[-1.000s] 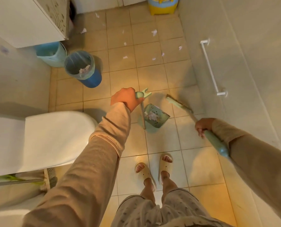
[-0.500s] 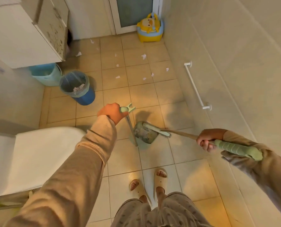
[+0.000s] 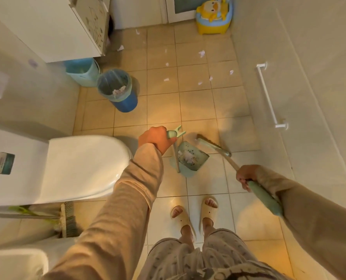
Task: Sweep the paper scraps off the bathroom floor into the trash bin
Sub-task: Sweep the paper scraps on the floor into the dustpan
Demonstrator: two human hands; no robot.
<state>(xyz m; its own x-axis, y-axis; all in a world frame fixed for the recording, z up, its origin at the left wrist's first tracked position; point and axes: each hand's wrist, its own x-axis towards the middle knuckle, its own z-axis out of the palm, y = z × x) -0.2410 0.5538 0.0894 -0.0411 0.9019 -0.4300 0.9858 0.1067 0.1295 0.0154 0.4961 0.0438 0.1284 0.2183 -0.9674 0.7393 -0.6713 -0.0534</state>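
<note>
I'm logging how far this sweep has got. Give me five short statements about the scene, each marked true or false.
1. The left hand grips the dustpan by its handle. True.
2. The dustpan is empty. False: paper scraps lie inside it.
3. The right hand holds the broom. True.
4. The floor is swept clean. False: more pieces dot the far tiles.
5. The trash bin lies tipped over. False: it stands upright, with paper inside.
</note>
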